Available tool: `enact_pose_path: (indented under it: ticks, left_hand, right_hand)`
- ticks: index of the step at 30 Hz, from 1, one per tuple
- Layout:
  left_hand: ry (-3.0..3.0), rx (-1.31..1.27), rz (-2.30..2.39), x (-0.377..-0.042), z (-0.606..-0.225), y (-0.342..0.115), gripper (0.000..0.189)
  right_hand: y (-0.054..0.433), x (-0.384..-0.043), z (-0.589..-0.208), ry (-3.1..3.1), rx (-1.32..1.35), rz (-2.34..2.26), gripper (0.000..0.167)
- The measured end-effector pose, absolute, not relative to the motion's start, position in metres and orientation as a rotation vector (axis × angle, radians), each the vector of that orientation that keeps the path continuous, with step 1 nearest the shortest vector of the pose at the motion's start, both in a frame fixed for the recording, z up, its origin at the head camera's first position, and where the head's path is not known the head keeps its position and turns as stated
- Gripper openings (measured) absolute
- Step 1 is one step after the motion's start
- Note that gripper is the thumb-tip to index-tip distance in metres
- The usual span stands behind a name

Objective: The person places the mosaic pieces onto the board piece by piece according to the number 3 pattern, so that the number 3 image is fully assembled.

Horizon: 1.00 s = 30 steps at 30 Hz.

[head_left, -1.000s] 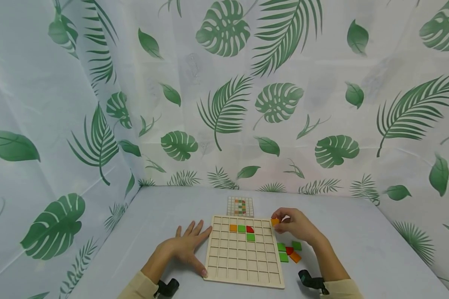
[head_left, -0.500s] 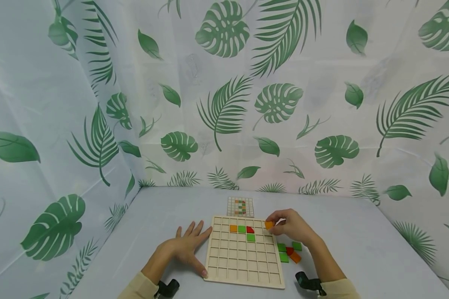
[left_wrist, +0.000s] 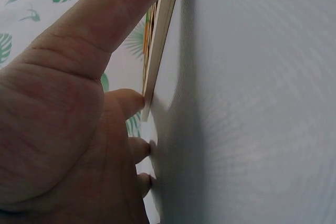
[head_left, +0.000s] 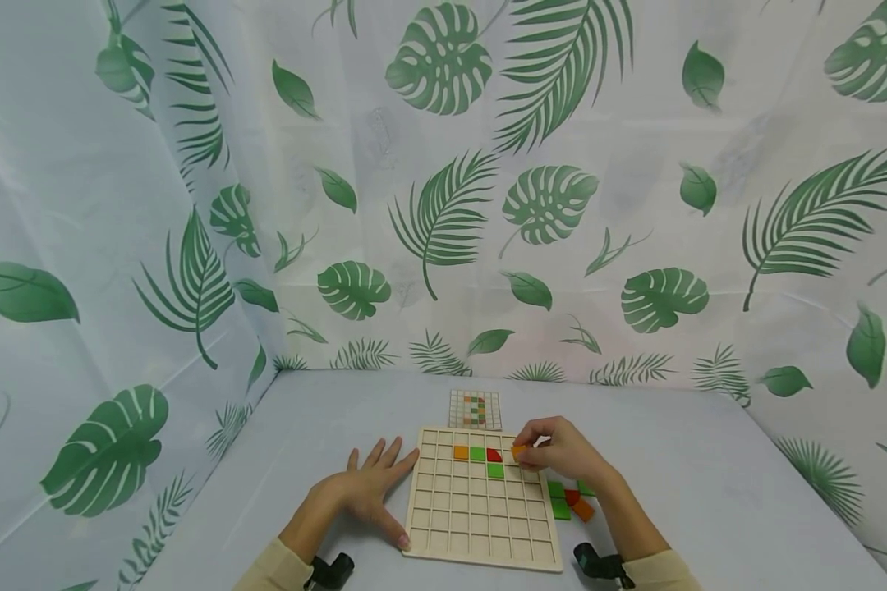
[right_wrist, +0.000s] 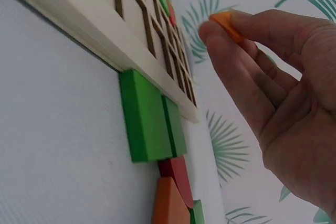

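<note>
1. Your right hand (head_left: 562,450) pinches an orange tile (right_wrist: 227,24) between thumb and fingertips, the gap only a tile wide, above the far right part of the board (head_left: 484,525).
2. Your left hand (head_left: 365,492) lies spread, thumb and forefinger touching the board's left edge.
3. Seated in the board: a second orange tile (head_left: 461,452), a green tile (head_left: 477,454), a red tile (head_left: 494,455).
4. Loose tiles (right_wrist: 144,119) lie beside its right edge.
5. Just beyond it, the card (head_left: 475,410) shows a coloured grid.
</note>
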<state>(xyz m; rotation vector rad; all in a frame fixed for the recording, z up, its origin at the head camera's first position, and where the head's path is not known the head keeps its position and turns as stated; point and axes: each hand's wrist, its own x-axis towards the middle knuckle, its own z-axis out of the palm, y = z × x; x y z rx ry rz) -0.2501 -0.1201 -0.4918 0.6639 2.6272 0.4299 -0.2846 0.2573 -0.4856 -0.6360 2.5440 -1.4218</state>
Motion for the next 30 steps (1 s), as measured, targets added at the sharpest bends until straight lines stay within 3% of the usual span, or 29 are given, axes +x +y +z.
enact_pose_path:
  ticks: [18, 26, 30]
  left_hand:
    - [2.635, 0.661, 0.433, -0.249, -0.491, -0.120, 0.136]
    - [2.635, 0.662, 0.427, -0.249, -0.491, -0.120, 0.136]
    - [2.633, 0.669, 0.422, -0.250, -0.491, -0.121, 0.136]
  right_hand:
    - [0.242, -0.284, -0.489, 2.552, -0.526, -1.410, 0.007]
    - [0.239, -0.282, -0.488, 2.466, -0.704, -1.366, 0.021]
    - [0.235, -0.281, -0.489, 2.484, -0.761, -1.282, 0.021]
